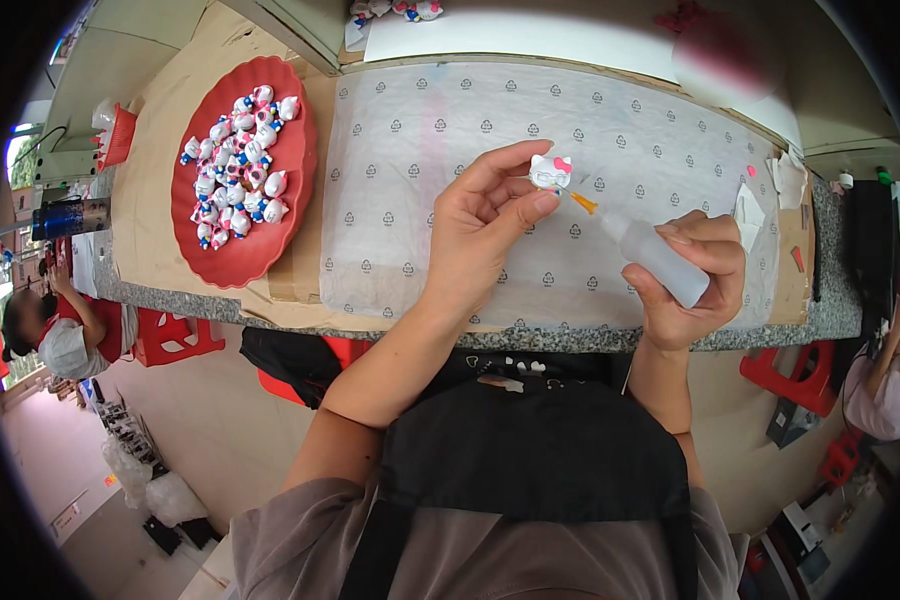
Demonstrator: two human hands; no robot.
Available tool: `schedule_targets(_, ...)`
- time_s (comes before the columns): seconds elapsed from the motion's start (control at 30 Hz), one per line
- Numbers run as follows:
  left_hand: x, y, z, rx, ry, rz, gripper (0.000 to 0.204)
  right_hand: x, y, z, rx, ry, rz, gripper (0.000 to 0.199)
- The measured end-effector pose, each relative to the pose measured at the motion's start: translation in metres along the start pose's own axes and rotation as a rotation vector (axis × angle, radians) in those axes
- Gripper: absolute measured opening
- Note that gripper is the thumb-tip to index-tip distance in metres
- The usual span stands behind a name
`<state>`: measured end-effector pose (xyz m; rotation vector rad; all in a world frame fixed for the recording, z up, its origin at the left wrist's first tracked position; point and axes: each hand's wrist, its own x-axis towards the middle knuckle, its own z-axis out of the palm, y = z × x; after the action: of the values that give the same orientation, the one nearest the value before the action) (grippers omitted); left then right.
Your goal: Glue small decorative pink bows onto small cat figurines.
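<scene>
Between thumb and fingers, my left hand point(490, 215) holds up a small white cat figurine head point(550, 172) with a pink bow. My right hand point(692, 275) is wrapped round a translucent squeeze bottle point(665, 262), tilted so that its orange nozzle tip point(583, 203) points up and left at the figurine. A narrow gap seems to lie between tip and figurine. To the left, a red scalloped plate point(300, 165) bears many similar white figurines point(238, 165) with blue and pink parts.
White printed paper point(410, 240) covers the bench over brown cardboard point(155, 230). More figurines point(395, 10) stand on the ledge behind. A pink-stained patch point(725, 55) shows at the back right. Other people sit at far left point(75, 335) and far right point(882, 385), near red stools point(175, 335).
</scene>
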<state>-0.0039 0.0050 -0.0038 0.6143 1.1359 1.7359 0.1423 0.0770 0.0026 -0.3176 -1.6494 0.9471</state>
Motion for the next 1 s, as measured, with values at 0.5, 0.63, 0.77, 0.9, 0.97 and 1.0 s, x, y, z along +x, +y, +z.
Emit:
schedule_targets(0.5, 0.0005, 0.0010, 0.0000, -0.006, -0.017, -0.031, 0.038, 0.0014, 0.0014, 0.0017, -0.003, 0.009, -0.063, 0.042)
schedule_targets(0.63, 0.0001, -0.0002, 0.0003, -0.004, -0.024, -0.034, 0.038, -0.0001, -0.0008, 0.0017, -0.043, 0.010, -0.018, 0.039)
schedule_targets(0.77, 0.0001, -0.0019, -0.0008, 0.015, -0.027, -0.019, 0.038, -0.0005, -0.0019, 0.0022, -0.033, -0.003, -0.009, 0.038)
schedule_targets(0.9, -0.0008, -0.0013, 0.0012, 0.059, -0.030, 0.009, 0.038, -0.0010, -0.0017, 0.0024, -0.028, 0.004, -0.003, 0.038)
schedule_targets(0.97, -0.0011, -0.0011, 0.0023, 0.080, -0.029, 0.006, 0.038, -0.0012, -0.0020, 0.0026, -0.027, 0.001, -0.003, 0.038)
schedule_targets(1.0, -0.0010, -0.0014, 0.0025, 0.100, -0.026, 0.018, 0.037, -0.0007, -0.0015, 0.0027, -0.028, 0.001, -0.002, 0.038)
